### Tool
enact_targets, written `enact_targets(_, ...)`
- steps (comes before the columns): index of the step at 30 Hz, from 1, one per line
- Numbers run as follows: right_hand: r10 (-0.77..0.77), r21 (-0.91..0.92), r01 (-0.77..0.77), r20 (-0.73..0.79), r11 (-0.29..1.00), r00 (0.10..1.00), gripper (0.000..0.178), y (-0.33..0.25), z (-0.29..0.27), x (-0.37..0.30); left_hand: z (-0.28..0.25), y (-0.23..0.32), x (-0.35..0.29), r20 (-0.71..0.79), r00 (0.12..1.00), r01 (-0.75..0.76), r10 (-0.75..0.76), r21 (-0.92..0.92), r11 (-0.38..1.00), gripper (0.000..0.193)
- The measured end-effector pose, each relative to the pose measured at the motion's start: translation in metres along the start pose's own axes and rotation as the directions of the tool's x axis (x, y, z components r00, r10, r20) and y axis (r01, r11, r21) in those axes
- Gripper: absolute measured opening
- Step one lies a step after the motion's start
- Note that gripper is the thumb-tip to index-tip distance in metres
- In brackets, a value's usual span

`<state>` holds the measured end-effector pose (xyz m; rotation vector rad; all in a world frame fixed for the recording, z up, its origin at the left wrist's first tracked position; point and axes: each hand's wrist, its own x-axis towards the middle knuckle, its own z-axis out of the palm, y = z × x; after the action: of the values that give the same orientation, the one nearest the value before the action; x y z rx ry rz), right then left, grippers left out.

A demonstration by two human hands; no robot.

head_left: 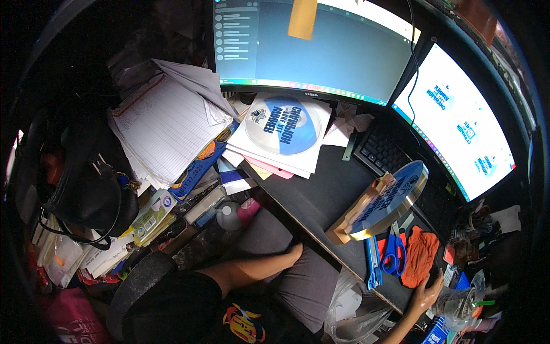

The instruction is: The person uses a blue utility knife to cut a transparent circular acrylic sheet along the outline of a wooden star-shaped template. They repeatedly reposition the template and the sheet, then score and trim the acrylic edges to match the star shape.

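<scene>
My left forearm lies across my lap, and my left hand (294,254) rests on my grey-trousered thigh, its fingers tucked out of sight. At the desk's lower right corner is my right hand (427,295), thumb and fingers apart, close beside a crumpled orange cloth (421,258); I see nothing in it. Left of the cloth lie blue-handled scissors (394,256) and a blue cutter knife (373,265). Just beyond them stands a round gold-rimmed trophy plaque (411,186) with a blue printed face and a wooden base (342,228).
Two lit monitors (321,57) (458,126) stand behind a black keyboard (381,150). A white sheet with a round blue print (283,129) tops a paper stack. Left are ruled papers (166,123) and a black bag (86,178). A plastic cup (461,307) stands right of my right hand.
</scene>
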<state>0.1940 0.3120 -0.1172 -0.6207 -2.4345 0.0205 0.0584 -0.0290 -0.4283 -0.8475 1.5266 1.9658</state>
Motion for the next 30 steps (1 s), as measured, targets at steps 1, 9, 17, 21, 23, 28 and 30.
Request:
enact_targets(1,0.004,-0.016,-0.004,-0.002,1.0,1.0,0.039,-0.0004,0.0004,0.0001,0.0004,0.0004,0.0002,-0.001,1.0,0.001,-0.001,0.001,1.0,0.038)
enact_targets(9,-0.04,-0.013,0.041,0.01,0.999,0.999,0.041,0.0012,-0.0002,0.0009,0.0004,0.001,0.0004,-0.003,1.0,-0.004,0.004,0.004,1.0,0.037)
enact_targets(17,-0.016,0.062,0.015,0.003,0.998,1.0,0.041,-0.0006,-0.0002,0.001,0.0012,0.0025,0.0011,0.001,1.0,-0.005,0.005,0.005,1.0,0.035)
enact_targets(21,-0.01,0.061,0.009,0.012,0.998,1.0,0.042,0.0004,0.0,0.0007,0.002,0.0032,0.0015,-0.001,1.0,-0.009,0.009,0.005,1.0,0.035)
enact_targets(23,-0.037,0.042,0.037,0.014,0.998,0.999,0.042,0.0022,0.0006,0.0004,0.0024,0.0033,0.0017,0.0,1.0,-0.011,0.011,0.006,1.0,0.034)
enact_targets(28,-0.078,0.06,0.078,0.01,0.995,0.997,0.043,0.0066,0.0026,-0.0003,0.0021,0.0025,0.0013,0.002,1.0,-0.013,0.013,0.006,1.0,0.033)
enact_targets(30,-0.078,0.067,0.077,0.02,0.995,0.997,0.043,0.0074,0.0028,0.0,0.0023,0.0026,0.0014,0.001,1.0,-0.011,0.011,0.006,1.0,0.033)
